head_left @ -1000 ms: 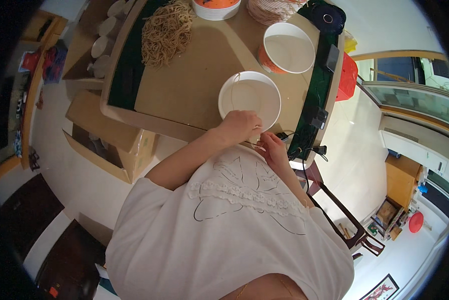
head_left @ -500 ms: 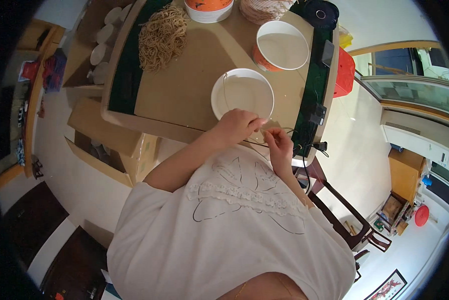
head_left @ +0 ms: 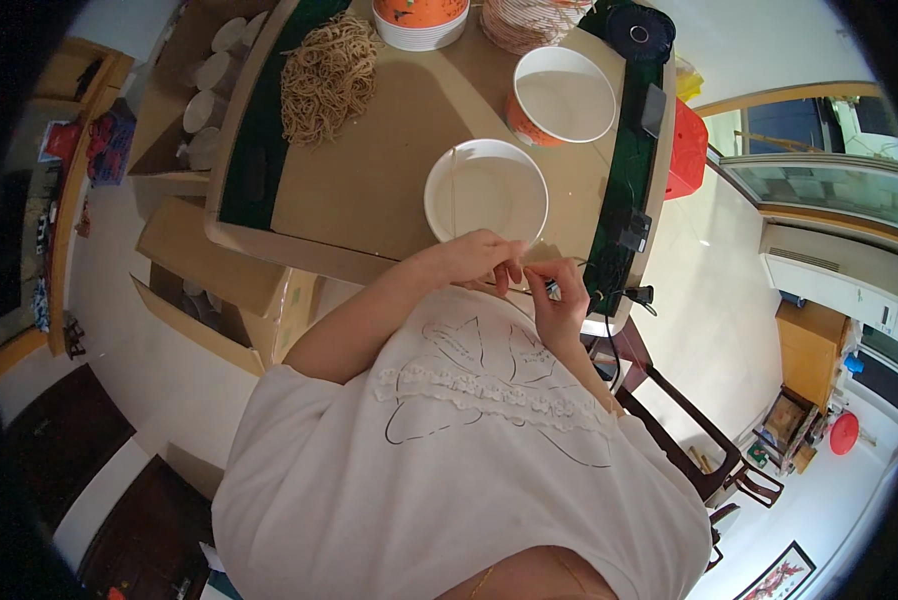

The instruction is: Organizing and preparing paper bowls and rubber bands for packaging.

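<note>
My left hand (head_left: 476, 258) is bent over the near rim of a round white paper bowl (head_left: 504, 185), its fingers curled and closed on a thin tan strand (head_left: 454, 190). The strand runs from that bowl's far rim, down across its mouth, toward this grip. My right hand (head_left: 561, 292) is just beside the left, on the near right side of the bowl, with thumb and forefinger pinched together on the strand; how the ends pass between my fingertips is too small to tell. The bowl sits near my edge of the brown-covered tabletop (head_left: 379, 190), its open mouth facing up.

Beyond the bowl and to its right, near but apart from it, is a second white paper bowl with an orange patterned outside (head_left: 566, 95). Beyond the near bowl and to its left lies a loose, tangled heap of tan strands (head_left: 329, 80). Farther past the bowl are a stack of orange-and-white paper bowls (head_left: 421, 30) and a pale, ridged stack with tan-pink lines (head_left: 534, 22). To the far right of the bowl are a round black object with a small ring in its middle (head_left: 639, 35) and a dark, flat rectangular device (head_left: 653, 110). Nearer on the bowl's right are a black adapter (head_left: 636, 230) and a black plug on a cable (head_left: 639, 294). Well to the bowl's left, an open brown cardboard box (head_left: 204, 245) rests below the tabletop's level.
</note>
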`<state>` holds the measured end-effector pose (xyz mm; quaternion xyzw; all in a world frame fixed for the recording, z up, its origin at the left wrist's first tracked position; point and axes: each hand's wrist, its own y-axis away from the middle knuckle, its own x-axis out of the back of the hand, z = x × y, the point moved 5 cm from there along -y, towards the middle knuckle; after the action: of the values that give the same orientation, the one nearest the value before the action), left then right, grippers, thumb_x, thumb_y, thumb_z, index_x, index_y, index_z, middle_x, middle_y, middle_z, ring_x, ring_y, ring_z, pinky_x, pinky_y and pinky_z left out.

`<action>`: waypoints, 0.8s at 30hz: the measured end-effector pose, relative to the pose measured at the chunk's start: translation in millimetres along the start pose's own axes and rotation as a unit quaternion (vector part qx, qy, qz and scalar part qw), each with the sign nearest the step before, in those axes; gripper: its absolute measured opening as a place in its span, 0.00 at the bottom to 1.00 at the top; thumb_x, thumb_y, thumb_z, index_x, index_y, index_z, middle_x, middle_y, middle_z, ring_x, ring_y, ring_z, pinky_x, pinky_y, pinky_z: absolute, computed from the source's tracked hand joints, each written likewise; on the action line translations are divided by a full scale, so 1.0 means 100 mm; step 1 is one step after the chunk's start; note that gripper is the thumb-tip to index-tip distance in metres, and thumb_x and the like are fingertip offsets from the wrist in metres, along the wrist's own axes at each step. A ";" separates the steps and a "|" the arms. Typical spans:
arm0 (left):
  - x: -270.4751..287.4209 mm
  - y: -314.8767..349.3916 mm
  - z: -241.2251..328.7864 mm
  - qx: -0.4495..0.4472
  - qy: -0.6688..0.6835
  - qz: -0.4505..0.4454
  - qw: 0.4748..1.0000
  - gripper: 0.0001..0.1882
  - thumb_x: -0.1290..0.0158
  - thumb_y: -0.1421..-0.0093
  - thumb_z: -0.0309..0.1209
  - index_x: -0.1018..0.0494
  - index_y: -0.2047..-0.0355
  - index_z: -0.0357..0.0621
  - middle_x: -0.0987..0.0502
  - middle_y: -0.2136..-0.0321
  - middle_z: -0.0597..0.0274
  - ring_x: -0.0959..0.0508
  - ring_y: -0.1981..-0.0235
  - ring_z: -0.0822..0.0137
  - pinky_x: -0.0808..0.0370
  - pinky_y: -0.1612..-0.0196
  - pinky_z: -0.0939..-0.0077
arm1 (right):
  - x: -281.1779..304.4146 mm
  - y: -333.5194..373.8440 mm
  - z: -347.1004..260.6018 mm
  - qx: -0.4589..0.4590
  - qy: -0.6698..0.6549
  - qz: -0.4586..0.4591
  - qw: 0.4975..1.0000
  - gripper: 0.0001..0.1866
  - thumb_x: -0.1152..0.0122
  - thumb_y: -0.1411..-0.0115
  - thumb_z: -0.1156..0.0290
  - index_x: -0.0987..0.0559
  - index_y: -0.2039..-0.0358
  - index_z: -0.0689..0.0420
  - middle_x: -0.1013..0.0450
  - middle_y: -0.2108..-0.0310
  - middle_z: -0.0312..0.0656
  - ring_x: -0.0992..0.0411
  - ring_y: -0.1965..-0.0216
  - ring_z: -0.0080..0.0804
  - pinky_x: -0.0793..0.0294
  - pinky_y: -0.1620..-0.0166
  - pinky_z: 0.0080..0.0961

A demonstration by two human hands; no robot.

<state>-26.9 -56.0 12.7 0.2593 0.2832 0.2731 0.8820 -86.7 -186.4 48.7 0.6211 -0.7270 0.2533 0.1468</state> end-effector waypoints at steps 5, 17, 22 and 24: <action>-0.02 -0.03 -0.09 -0.018 -0.038 -0.041 0.998 0.18 0.58 0.38 0.44 0.27 0.72 0.44 0.26 0.79 0.69 0.34 0.82 0.81 0.40 0.83 0.85 | 0.01 0.00 -0.01 0.025 0.009 0.007 1.000 0.07 0.39 0.53 0.85 0.24 0.73 0.62 0.30 0.74 0.41 0.31 0.73 0.28 0.31 0.70 0.19; -0.03 -0.10 -0.08 -0.038 -0.027 -0.029 0.998 0.13 0.59 0.38 0.37 0.31 0.74 0.42 0.29 0.80 0.66 0.38 0.86 0.80 0.42 0.86 0.84 | 0.02 -0.01 -0.02 0.036 0.013 0.006 0.999 0.08 0.38 0.54 0.84 0.24 0.72 0.61 0.30 0.74 0.41 0.31 0.73 0.29 0.32 0.70 0.19; -0.03 -0.07 -0.05 -0.042 0.000 -0.037 0.998 0.11 0.58 0.37 0.37 0.33 0.73 0.46 0.33 0.82 0.71 0.39 0.84 0.81 0.41 0.84 0.85 | -0.04 0.03 0.22 -0.077 -0.068 -0.018 0.995 0.06 0.40 0.50 0.82 0.24 0.70 0.62 0.30 0.74 0.37 0.32 0.73 0.23 0.32 0.68 0.17; -0.01 -0.09 -0.06 -0.039 -0.001 -0.032 0.999 0.10 0.57 0.38 0.36 0.32 0.73 0.46 0.32 0.81 0.71 0.38 0.84 0.81 0.41 0.84 0.85 | -0.06 0.04 0.30 -0.149 -0.121 -0.026 0.981 0.05 0.40 0.48 0.81 0.24 0.69 0.62 0.30 0.75 0.35 0.32 0.73 0.21 0.33 0.67 0.16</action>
<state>-28.6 -61.1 2.8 0.2157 0.2801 0.2553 0.8999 -86.0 -197.6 19.7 0.6369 -0.7527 0.0613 0.1547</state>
